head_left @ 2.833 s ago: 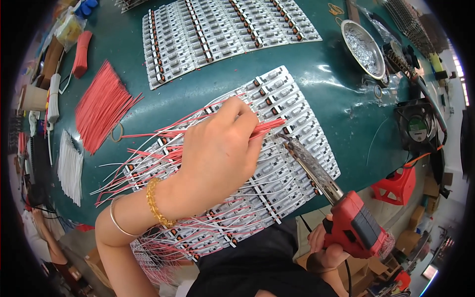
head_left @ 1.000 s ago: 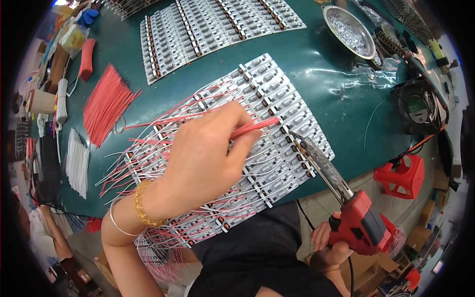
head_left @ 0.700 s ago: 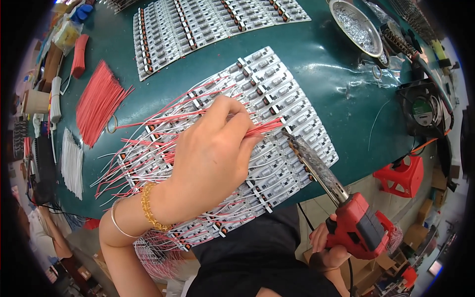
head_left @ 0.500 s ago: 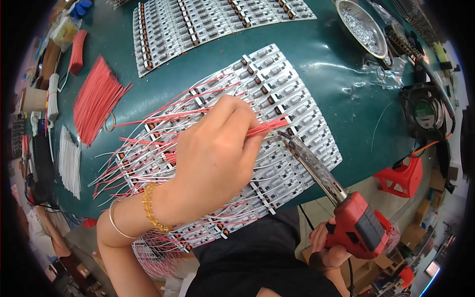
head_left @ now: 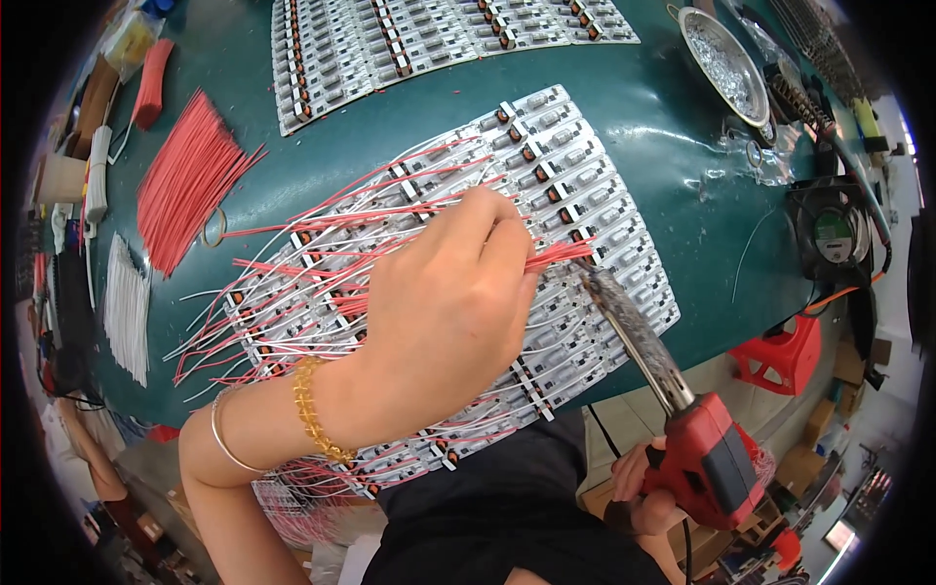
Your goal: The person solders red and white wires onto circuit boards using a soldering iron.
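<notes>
Since the frame half a second back: left hand and iron tip sit almost where they were, over the right-hand part of the panel; the view has shifted slightly, nothing else.

The small bunch of thin red insulated wires (head_left: 556, 255) is pinched in the closed fingers of the left hand (head_left: 444, 317), its ends fanning out to the right over the white panel of small circuit strips with orange parts (head_left: 585, 185), which lies on the dark green table top (head_left: 702, 185). The metal barrel of the red pistol-grip soldering iron (head_left: 639, 336) has its tip just beside the wire ends, at the strip; whether it touches a pad I cannot tell. The right hand (head_left: 639, 483) is wrapped around the iron's grip at the table edge.

Judgement for this joint: keep one wire end flat on its pad, bring the tip to both wire and pad together, hold the wire motionless until the solder sets. Keep the fingers well back from the barrel and the tip off neighbouring wires' insulation.

Further out: a loose bundle of cut red wires (head_left: 185, 185), a bundle of white wires (head_left: 127, 307), a second panel (head_left: 429, 39), a round metal dish (head_left: 726, 63), a small black fan (head_left: 829, 234).
</notes>
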`<state>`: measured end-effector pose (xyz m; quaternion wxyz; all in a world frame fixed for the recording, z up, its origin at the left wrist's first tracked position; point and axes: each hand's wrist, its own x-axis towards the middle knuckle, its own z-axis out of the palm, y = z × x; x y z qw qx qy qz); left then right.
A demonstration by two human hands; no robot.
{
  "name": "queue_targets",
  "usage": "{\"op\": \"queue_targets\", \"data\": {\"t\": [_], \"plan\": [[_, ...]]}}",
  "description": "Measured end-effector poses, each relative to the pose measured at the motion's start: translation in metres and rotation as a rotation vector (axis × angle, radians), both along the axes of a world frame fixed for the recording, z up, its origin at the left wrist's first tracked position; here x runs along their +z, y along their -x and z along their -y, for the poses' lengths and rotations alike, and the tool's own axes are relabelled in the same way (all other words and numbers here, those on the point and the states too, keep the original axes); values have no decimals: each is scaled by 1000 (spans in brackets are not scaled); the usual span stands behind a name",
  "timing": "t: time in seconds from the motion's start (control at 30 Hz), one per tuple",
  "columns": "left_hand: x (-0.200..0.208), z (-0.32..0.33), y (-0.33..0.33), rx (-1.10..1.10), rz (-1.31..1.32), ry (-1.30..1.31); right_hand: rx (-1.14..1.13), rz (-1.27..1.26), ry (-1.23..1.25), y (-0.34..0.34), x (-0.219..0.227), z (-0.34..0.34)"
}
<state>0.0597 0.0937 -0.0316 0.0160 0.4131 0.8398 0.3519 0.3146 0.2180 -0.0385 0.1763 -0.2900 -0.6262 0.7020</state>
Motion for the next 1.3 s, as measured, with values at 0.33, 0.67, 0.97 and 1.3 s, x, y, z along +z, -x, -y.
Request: {"op": "queue_targets", "data": {"t": [0.33,0.67,0.97,1.3], "plan": [[-3,0,-1,2,-18,-27,-10,-27,34,9,0,4],[-4,-1,-1,5,-52,-30,-51,-35,-80,8,3,6],[-6,-3,-3,26,-79,-56,-18,-65,-17,17,6,5],[23,7,-1,-1,183,-149,-60,-93,-38,-1,4,-3]]}}
